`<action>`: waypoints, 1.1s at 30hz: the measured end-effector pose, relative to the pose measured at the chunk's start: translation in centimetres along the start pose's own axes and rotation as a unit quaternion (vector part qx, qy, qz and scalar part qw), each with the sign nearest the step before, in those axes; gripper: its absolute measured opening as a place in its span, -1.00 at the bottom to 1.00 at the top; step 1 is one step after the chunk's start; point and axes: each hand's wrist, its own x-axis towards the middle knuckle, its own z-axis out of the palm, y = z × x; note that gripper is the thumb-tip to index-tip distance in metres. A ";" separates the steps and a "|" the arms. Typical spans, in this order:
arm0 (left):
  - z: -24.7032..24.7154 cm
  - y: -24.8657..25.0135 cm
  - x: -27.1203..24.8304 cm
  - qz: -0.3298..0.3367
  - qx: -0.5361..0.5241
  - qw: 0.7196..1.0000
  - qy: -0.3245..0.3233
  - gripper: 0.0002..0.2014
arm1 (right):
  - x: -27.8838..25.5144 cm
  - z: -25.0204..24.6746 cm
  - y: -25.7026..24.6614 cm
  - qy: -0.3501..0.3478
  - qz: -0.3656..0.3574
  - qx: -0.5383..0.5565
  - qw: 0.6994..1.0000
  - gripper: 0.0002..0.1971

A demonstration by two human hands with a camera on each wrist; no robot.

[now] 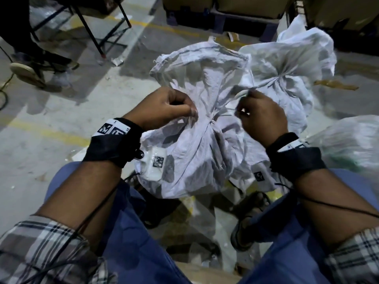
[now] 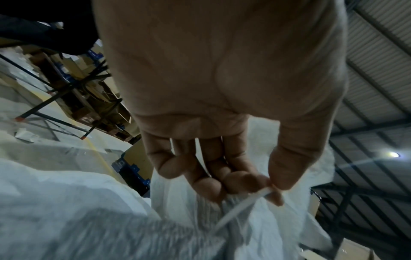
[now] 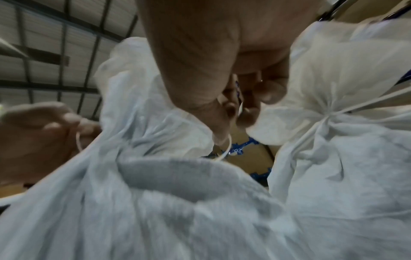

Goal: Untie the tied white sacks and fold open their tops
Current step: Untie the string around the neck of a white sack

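I'm on the untying step, judging by the near sack: it stands on the floor between my knees, its neck cinched tight, its top fanning up and away from me above the tie. A second sack sits just behind it to the right, also tied at its neck, so I'd say most of the job is ahead. My left hand is curled at the left of the neck, thumb and fingertips pinching a thin white cord that runs down into the gathered cloth. My right hand is just right of the neck, fingers bent, pinching another stretch of cord; the wrist view is blurred, so I can't make out the knot itself. Both hands touch the sack at the neck. Next, I think, I need to draw the ends apart gently, slacken the loop, then free the neck before folding the top back
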 end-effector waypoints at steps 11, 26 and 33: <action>1.9 1.4 -0.2 0.024 -0.119 0.993 -0.005 -0.88 | -4.3 3.1 -6.3 -0.173 -0.002 0.149 0.974 -0.14; 2.5 1.9 -0.1 0.085 -0.317 0.928 0.175 -0.88 | 3.0 10.2 -7.4 -0.105 -0.011 0.165 0.981 -0.66; 4.9 1.3 1.6 0.080 -0.377 0.914 0.123 -0.91 | 3.1 6.3 -6.7 -0.133 0.010 0.401 0.906 -0.54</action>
